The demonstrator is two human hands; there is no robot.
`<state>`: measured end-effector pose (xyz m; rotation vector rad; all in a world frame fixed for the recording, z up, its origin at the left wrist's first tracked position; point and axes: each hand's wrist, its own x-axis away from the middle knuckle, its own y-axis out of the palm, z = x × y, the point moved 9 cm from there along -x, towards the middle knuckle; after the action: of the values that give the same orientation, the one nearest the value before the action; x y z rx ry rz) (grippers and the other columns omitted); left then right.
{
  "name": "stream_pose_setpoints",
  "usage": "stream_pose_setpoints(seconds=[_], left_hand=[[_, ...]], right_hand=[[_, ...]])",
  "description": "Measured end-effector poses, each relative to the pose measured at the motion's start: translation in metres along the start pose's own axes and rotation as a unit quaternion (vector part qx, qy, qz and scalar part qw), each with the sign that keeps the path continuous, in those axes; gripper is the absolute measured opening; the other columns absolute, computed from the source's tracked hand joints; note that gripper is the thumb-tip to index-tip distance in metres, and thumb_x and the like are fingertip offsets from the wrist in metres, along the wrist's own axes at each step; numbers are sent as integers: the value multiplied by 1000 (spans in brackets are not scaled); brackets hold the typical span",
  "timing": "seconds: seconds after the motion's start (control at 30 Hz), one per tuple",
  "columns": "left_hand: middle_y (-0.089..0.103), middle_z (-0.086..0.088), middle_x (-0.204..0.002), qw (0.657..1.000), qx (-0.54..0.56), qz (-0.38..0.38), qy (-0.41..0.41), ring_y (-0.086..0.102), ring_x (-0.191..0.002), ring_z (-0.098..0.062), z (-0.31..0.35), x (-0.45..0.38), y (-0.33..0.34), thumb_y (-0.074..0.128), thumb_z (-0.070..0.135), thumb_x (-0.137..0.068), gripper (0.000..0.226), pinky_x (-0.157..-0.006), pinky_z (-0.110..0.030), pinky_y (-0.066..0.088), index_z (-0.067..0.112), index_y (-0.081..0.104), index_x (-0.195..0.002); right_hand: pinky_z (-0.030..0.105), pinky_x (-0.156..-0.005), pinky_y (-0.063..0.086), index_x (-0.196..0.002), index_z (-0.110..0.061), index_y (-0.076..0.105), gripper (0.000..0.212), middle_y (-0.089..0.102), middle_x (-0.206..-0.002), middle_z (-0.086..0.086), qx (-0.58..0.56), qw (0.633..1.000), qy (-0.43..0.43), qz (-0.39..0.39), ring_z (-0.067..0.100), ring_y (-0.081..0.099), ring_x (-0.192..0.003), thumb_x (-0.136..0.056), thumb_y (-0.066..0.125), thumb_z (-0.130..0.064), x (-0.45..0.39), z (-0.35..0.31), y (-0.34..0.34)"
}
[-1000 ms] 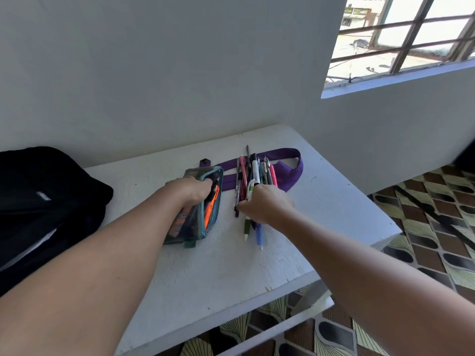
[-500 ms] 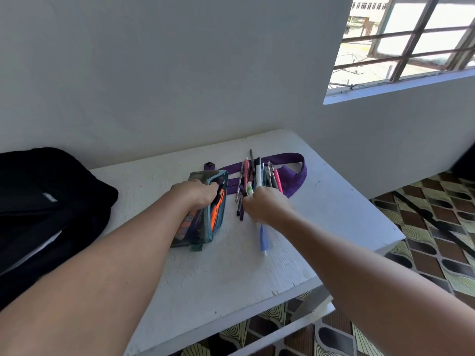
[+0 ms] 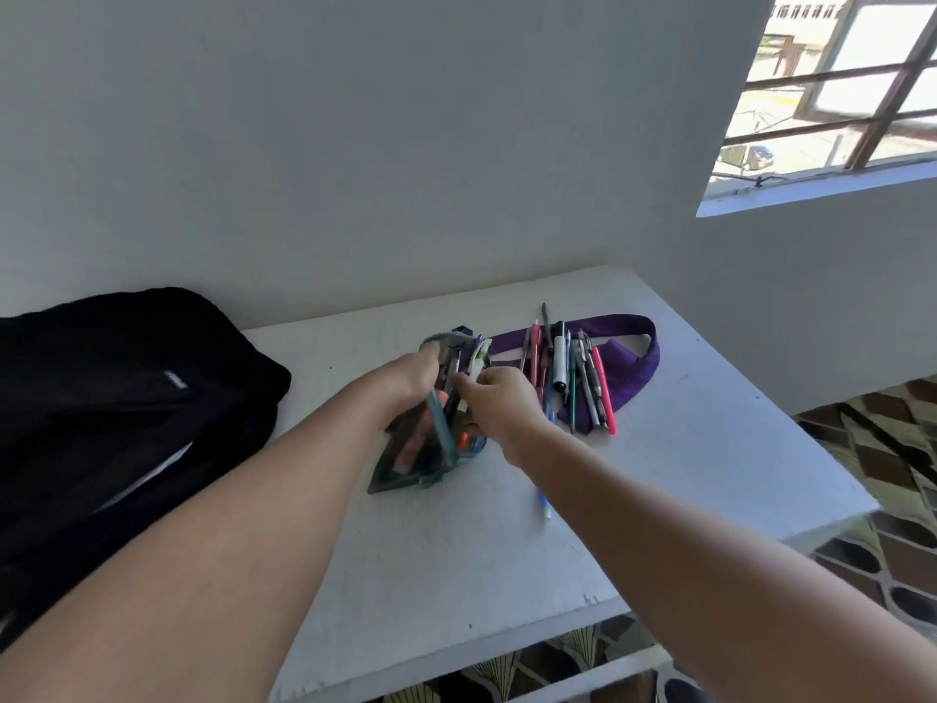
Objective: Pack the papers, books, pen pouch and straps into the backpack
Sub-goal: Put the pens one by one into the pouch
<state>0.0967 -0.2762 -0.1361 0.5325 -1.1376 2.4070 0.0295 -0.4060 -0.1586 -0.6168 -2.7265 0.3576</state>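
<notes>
The pen pouch [image 3: 423, 438] stands open on the white counter [image 3: 507, 550]. The left hand [image 3: 410, 378] grips its rim; the right hand [image 3: 494, 403] pinches several pens [image 3: 469, 367] in its mouth. Loose pens [image 3: 573, 378] lie beside it on a purple strap [image 3: 628, 362]. The black backpack [image 3: 111, 398] rests at far left.

Home corner: barred window [image 3: 831, 88], patterned floor tiles [image 3: 892, 449]

A small white label [image 3: 175, 381] sits on the black backpack [image 3: 101, 398], too blurred to read. No other text is legible.
</notes>
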Motion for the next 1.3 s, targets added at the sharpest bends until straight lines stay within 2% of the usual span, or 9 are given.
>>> stream_pose_setpoints(seconds=[0.1,0.23,0.33,0.5,0.6,0.73,0.93,1.13,1.3], left_hand=[[63,-21,-128,999,34,-9,-9,61,-112,-36,-12,-6,-6,16,70,-97,81,-105,-48,47,14,60,-135],[54,-20,-145,1000,24,-2,-12,54,-127,-39,-14,-2,-10,21,81,-89,92,-109,-51,43,16,56,-143],[45,-20,-154,999,-29,22,5,47,-137,-39,-6,0,-12,24,76,-94,89,-113,-49,39,11,47,-151],[58,-21,-137,989,-142,36,20,56,-126,-39,9,0,-2,29,70,-98,81,-104,-44,46,7,56,-140],[62,-23,-128,983,-181,22,3,60,-115,-39,13,-2,7,27,67,-100,78,-98,-42,47,0,60,-122],[63,-22,-122,980,-194,32,4,62,-101,-38,20,-3,13,27,63,-103,74,-87,-38,45,7,52,-143],[47,-22,-149,980,-196,42,10,53,-128,-42,17,-6,12,25,66,-101,78,-98,-42,44,11,40,-154],[32,-20,-161,975,-217,45,21,39,-142,-41,15,-8,12,22,68,-101,80,-110,-44,38,13,34,-158],[34,-21,-160,974,-219,40,29,39,-143,-39,15,-10,12,21,69,-100,81,-112,-43,36,13,37,-157]], right_hand=[[31,-61,61,-76,-12,70,33,71,-73,2,131,989,-60,-42,17,67,-63,-99,69,-36,6,-17,19],[37,-72,61,-102,-5,73,28,72,-90,7,277,948,-124,-101,28,71,-87,-105,51,-21,10,-39,39],[37,-73,60,-107,-3,72,30,73,-93,9,332,926,-157,-91,26,69,-82,-107,48,-20,11,-40,32],[36,-65,57,-106,-19,65,26,68,-92,0,261,955,-139,12,22,66,-78,-100,61,-44,3,-29,-24],[30,-56,48,-82,-14,63,37,64,-74,1,374,923,-86,-10,18,60,-63,-99,61,-47,-1,-13,-54],[33,-65,64,-89,-9,69,30,74,-81,3,489,867,-12,-91,15,73,-64,-101,64,-36,8,15,-73],[29,-69,65,-89,-5,74,31,79,-78,2,429,893,54,-126,10,74,-59,-86,84,-35,15,35,-72],[26,-62,64,-95,5,70,32,79,-77,12,359,922,84,-120,16,73,-57,-99,63,-26,22,35,-68],[27,-54,47,-127,2,52,30,65,-121,14,352,936,-9,-22,16,53,-66,-107,38,-16,9,-7,-81]])
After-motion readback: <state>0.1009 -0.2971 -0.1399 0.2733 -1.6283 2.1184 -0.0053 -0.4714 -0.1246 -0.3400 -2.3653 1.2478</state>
